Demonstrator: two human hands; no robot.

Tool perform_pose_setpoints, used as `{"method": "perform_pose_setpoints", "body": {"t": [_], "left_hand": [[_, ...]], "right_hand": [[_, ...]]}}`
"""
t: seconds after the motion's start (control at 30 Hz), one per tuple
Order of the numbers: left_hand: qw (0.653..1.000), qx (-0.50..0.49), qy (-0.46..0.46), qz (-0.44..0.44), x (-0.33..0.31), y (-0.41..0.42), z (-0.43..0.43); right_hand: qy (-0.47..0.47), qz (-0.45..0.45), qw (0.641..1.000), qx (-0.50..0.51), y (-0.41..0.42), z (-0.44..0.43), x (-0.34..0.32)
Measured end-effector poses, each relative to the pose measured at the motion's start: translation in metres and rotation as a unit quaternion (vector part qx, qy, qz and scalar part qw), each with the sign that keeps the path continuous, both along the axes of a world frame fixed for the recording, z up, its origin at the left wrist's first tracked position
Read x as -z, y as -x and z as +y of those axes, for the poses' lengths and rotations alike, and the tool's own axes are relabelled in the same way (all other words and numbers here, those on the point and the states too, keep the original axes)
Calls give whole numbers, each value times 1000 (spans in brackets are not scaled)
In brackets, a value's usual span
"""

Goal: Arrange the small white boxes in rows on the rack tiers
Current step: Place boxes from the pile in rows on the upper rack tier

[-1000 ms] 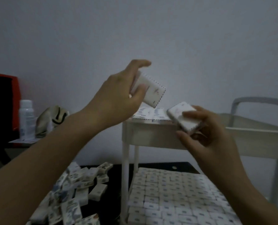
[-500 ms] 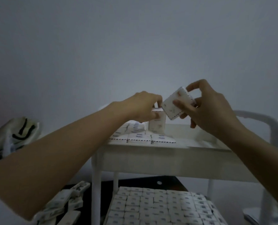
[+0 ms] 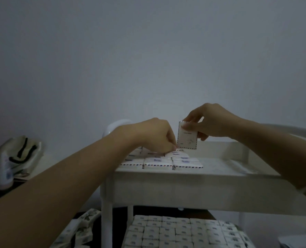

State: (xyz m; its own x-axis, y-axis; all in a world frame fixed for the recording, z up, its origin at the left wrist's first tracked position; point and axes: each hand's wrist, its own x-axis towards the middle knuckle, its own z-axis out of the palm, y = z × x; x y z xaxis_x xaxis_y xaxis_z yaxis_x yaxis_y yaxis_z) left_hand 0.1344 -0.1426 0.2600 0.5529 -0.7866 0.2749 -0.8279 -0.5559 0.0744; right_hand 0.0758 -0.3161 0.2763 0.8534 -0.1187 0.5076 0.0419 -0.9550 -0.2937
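My right grip (image 3: 214, 122) pinches a box (image 3: 187, 138) upright, long axis vertical, just above the back of the rows (image 3: 166, 161) on the top tier (image 3: 220, 176). My left grip (image 3: 154, 135) curls onto those rows beside it; whether it holds anything, I cannot tell.

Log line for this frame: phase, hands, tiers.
phase: placing on top tier | left hand: touching laid boxes, grip unclear | right hand: pinches upright box | lower tier boxes: packed rows

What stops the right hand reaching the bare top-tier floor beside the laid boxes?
Likely nothing, so yes: the right hand holds its box upright just above the top tier; the left hand is over the laid boxes, aside.
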Motion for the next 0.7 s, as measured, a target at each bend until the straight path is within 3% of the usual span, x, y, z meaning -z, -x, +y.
{"method": "perform_pose_setpoints", "body": {"t": [0.2, 0.53, 0.6, 0.7], "left_hand": [[998, -1, 68, -8, -3, 6, 7], [981, 26, 188, -44, 0, 31, 51], [974, 48, 216, -39, 6, 41, 67], [953, 87, 288, -39, 19, 58, 97]], "right_hand": [[43, 31, 998, -33, -6, 13, 9], [-4, 141, 989, -44, -11, 25, 18], [16, 120, 993, -12, -6, 28, 15], [100, -11, 995, 11, 9, 41, 16]]}}
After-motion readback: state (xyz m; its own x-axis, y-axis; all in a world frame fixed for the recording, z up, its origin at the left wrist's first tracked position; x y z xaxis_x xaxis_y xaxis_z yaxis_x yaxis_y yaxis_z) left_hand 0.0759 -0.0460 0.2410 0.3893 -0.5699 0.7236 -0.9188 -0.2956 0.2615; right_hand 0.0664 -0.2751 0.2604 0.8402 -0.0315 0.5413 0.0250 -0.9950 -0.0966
